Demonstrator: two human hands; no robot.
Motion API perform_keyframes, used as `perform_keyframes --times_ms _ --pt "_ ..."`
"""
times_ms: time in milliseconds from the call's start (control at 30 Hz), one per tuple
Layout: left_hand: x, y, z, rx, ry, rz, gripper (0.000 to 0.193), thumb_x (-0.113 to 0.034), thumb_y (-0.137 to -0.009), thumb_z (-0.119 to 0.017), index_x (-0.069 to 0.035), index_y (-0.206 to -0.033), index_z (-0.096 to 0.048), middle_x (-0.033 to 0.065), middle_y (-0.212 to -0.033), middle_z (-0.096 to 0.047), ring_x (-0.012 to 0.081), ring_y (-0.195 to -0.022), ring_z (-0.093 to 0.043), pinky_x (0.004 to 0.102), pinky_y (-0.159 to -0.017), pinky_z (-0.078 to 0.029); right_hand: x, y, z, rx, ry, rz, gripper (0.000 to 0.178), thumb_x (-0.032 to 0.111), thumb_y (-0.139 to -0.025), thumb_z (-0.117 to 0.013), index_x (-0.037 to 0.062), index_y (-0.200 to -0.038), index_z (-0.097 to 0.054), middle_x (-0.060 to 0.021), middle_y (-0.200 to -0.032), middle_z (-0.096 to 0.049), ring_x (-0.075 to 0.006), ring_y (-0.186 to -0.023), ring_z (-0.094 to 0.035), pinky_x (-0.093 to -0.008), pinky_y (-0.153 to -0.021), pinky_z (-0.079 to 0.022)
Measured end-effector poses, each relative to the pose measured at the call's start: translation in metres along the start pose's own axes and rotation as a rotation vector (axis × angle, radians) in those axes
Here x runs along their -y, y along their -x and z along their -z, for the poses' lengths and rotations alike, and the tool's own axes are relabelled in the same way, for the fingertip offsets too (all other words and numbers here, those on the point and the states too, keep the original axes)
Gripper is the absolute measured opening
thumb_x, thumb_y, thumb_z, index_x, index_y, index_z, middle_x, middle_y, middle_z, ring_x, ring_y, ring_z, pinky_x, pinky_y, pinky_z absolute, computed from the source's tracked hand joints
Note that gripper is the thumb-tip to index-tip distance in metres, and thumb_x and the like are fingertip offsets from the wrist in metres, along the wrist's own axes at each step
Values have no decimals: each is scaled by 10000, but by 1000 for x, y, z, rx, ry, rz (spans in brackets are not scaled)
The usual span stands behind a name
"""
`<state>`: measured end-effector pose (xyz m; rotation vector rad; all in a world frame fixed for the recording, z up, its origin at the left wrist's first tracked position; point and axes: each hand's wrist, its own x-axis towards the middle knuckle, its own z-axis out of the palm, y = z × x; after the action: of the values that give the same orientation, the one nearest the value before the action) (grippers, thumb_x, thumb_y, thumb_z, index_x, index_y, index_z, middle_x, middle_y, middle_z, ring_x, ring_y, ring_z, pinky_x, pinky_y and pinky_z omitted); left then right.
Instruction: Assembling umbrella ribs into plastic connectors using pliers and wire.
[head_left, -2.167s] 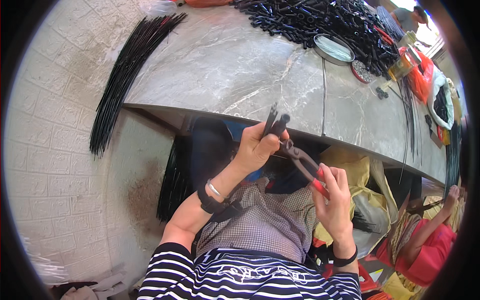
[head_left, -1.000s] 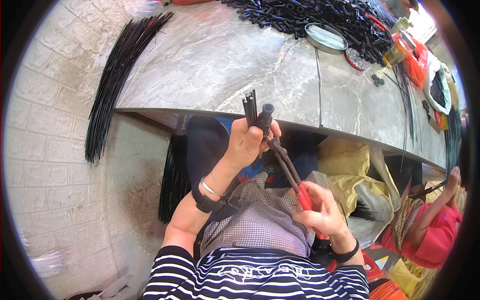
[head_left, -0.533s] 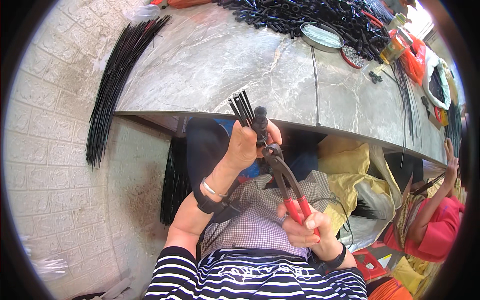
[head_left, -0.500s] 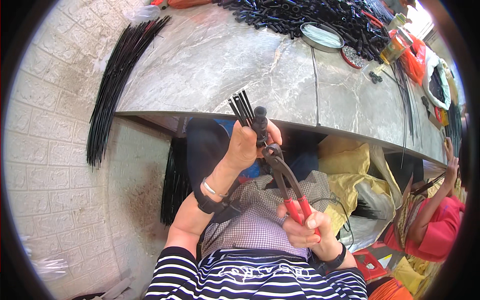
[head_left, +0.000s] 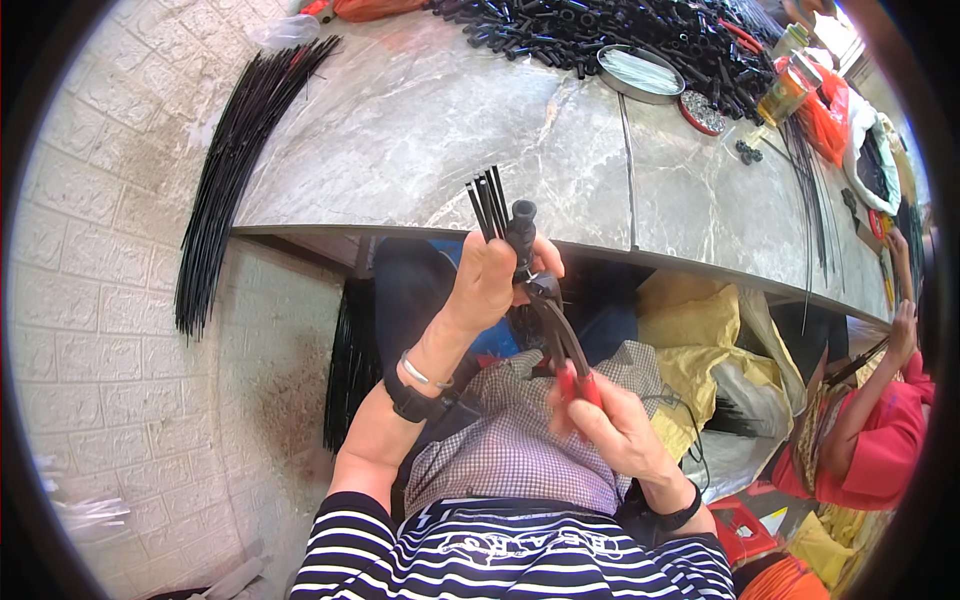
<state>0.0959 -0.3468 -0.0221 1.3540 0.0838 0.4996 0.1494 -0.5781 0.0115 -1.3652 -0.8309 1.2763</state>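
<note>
My left hand (head_left: 487, 280) is closed around a bundle of thin black rods (head_left: 490, 205) and a black tubular fitting (head_left: 521, 226), whose round end points up. In my right hand (head_left: 615, 425) is a pair of pincers (head_left: 568, 345) with red handles and dark jaws. The handles are squeezed close together under my fingers. The jaws meet the lower part of the fitting, beside my left fingers. Exactly what they bite on is too small to make out.
A grey marble-patterned table (head_left: 430, 140) spans ahead. It bears a long black rod bundle (head_left: 245, 170), a heap of black tube pieces (head_left: 570, 30) and a round tin of pale sticks (head_left: 642, 72). Yellow sacking (head_left: 700, 350) lies below. A co-worker in pink (head_left: 870, 440) sits at right.
My right hand has squeezed the pincer handles together and turned over slightly, moving a little up and left. The left hand keeps its hold on the rods and fitting, almost in place.
</note>
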Motion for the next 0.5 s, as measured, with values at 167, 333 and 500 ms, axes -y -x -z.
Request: perform_keyframes --times_ms 167,333,500 --pt "-5 -2 -4 -39 -67 -36 853 -802 -782 -388 15 -811 -633 -43 -483 -434 16 -403 -335 188 -384 -237 0 -7 3 -218 324 243 514 100 -943 -555 -42 -1398 -364 -174 -1151 -598 -241 -938 -641 -333 -844 -509" --pt "-8 -2 -5 -89 -88 -50 843 -793 -784 -403 18 -806 -636 -40 -483 -443 15 -403 -354 185 -382 -248 2 -7 7 -217 395 229 498 95 -937 -558 -33 -1386 -385 -176 -1091 -612 -254 -934 -635 -331 -814 -506" --pt "-8 1 -3 -95 -94 -42 791 -758 -836 -412 -14 -766 -669 -27 -556 -539 31 -477 -459 198 -446 -300 3 -6 10 -207 451 212 493 84 -923 -570 -28 -1372 -402 -177 -1055 -615 -278 -872 -628 -345 -769 -504"
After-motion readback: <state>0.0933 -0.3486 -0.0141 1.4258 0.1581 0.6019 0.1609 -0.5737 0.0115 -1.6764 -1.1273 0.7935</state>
